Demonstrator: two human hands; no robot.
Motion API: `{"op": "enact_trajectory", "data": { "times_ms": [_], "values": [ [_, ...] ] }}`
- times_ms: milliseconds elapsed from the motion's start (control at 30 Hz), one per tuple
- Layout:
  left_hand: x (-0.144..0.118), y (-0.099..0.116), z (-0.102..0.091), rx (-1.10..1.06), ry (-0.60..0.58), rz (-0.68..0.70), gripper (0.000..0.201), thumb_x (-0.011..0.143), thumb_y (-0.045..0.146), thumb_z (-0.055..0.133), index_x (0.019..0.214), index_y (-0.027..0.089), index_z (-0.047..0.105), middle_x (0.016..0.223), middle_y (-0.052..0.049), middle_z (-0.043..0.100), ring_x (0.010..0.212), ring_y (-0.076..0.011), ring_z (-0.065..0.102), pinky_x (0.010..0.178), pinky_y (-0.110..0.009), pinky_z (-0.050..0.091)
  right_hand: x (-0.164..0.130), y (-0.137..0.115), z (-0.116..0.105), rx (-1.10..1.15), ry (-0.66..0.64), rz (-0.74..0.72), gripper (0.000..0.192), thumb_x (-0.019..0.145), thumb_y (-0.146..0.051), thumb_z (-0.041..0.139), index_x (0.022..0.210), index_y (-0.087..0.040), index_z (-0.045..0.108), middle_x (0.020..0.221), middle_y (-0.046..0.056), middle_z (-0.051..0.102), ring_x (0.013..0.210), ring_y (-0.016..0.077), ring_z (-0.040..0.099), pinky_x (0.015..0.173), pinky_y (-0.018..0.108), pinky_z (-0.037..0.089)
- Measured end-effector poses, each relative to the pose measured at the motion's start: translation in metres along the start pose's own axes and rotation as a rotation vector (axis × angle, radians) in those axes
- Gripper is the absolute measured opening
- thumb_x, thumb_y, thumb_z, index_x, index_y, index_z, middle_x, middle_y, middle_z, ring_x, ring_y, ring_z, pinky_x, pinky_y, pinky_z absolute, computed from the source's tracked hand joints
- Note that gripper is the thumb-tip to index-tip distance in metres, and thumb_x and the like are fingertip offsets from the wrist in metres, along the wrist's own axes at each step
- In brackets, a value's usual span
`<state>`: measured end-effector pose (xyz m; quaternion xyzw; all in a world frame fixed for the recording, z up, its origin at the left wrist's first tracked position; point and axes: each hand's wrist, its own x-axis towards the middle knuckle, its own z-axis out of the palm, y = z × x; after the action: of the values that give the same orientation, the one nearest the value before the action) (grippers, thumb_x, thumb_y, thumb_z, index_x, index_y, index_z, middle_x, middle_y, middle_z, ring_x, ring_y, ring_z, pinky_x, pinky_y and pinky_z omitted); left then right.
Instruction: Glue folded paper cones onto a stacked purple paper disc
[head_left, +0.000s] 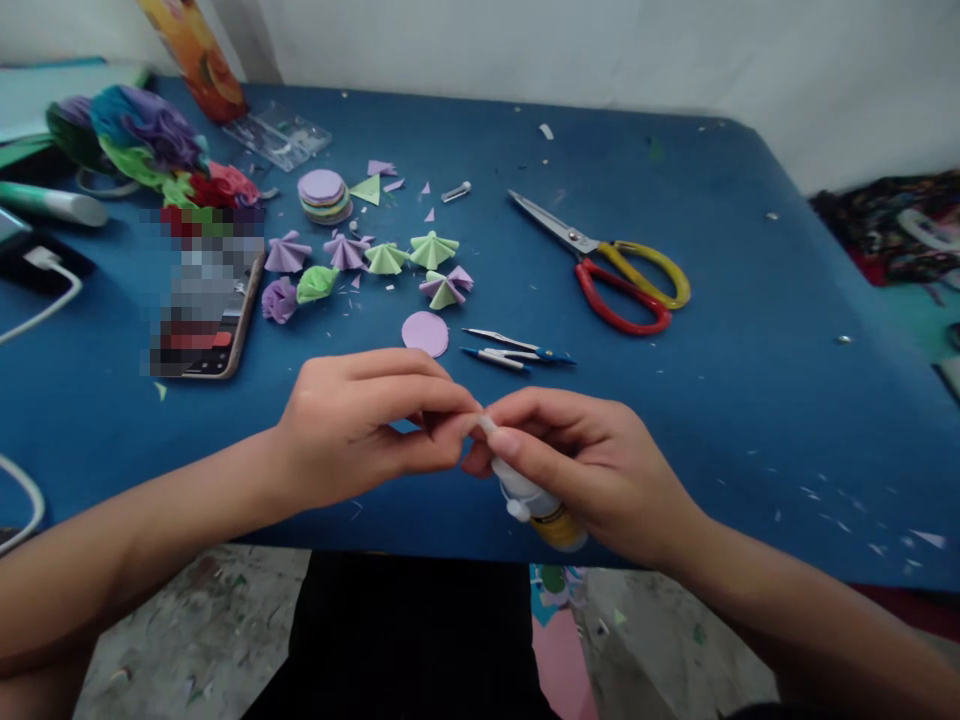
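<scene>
My right hand [577, 460] is wrapped round a small white glue bottle [555, 525] with a yellow and black label, tilted near the table's front edge. A small white cap [517, 510] hangs at its side on a strap. The thumb and fingers of my left hand [382, 425] pinch the tip of the bottle's white nozzle [487, 423]. Just beyond my hands lie a lilac paper circle [425, 333] and a metal compass [517, 350] with blue parts. Several folded lilac and green paper pieces [386, 258] sit further back.
Scissors [592, 245] with red and yellow handles lie back right. A stack of paper circles [322, 192], a phone [214, 320], coloured paper flowers [150, 140] and a clear plastic case [281, 135] are at the left. Scraps dot the blue table [750, 400].
</scene>
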<state>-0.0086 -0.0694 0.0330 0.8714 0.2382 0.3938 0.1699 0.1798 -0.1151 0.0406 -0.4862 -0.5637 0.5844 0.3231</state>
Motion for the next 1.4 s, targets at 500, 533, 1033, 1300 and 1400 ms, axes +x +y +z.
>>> {"op": "enact_trajectory", "data": {
  "times_ms": [500, 533, 1033, 1300, 1400],
  "values": [
    [-0.002, 0.002, -0.001, -0.015, -0.028, -0.071, 0.009, 0.08, 0.02, 0.062, 0.073, 0.022, 0.066, 0.066, 0.003, 0.068, 0.05, -0.0061, 0.058, 0.047, -0.013, 0.047, -0.001, 0.005, 0.002, -0.156, 0.162, -0.083, 0.022, 0.07, -0.036, 0.074, 0.069, -0.02, 0.059, 0.068, -0.001, 0.065, 0.064, 0.0127, 0.058, 0.061, 0.025, 0.047],
    [-0.002, 0.002, -0.001, -0.017, -0.032, -0.077, 0.009, 0.08, 0.02, 0.062, 0.072, 0.023, 0.066, 0.066, 0.003, 0.068, 0.05, -0.0063, 0.057, 0.046, -0.014, 0.047, -0.001, 0.005, 0.002, -0.149, 0.167, -0.083, 0.023, 0.07, -0.035, 0.074, 0.068, -0.02, 0.057, 0.068, -0.001, 0.064, 0.063, 0.0127, 0.058, 0.06, 0.025, 0.047],
    [-0.001, 0.002, 0.0, -0.035, -0.024, -0.077, 0.006, 0.078, 0.019, 0.064, 0.073, 0.021, 0.067, 0.066, 0.002, 0.068, 0.05, -0.0062, 0.058, 0.046, -0.013, 0.046, -0.002, 0.007, 0.002, -0.184, 0.18, -0.109, 0.025, 0.07, -0.033, 0.074, 0.066, -0.019, 0.053, 0.067, -0.002, 0.061, 0.062, 0.0114, 0.056, 0.058, 0.024, 0.045],
    [0.002, 0.004, -0.005, -0.021, 0.047, -0.127, 0.008, 0.076, 0.016, 0.066, 0.069, 0.021, 0.065, 0.064, 0.004, 0.066, 0.048, -0.0053, 0.054, 0.042, -0.014, 0.047, -0.003, 0.006, 0.001, -0.234, 0.143, -0.105, 0.016, 0.073, -0.03, 0.07, 0.065, -0.021, 0.06, 0.063, -0.001, 0.064, 0.066, 0.0148, 0.062, 0.06, 0.026, 0.05],
    [0.004, 0.003, -0.012, -0.025, 0.228, -0.202, 0.009, 0.078, 0.012, 0.065, 0.071, 0.019, 0.064, 0.066, 0.005, 0.064, 0.054, -0.0049, 0.056, 0.046, -0.015, 0.049, -0.004, 0.005, 0.002, -0.209, 0.116, -0.099, 0.014, 0.073, -0.029, 0.07, 0.065, -0.021, 0.061, 0.063, 0.0, 0.065, 0.066, 0.0158, 0.063, 0.06, 0.027, 0.052]
  ]
}}
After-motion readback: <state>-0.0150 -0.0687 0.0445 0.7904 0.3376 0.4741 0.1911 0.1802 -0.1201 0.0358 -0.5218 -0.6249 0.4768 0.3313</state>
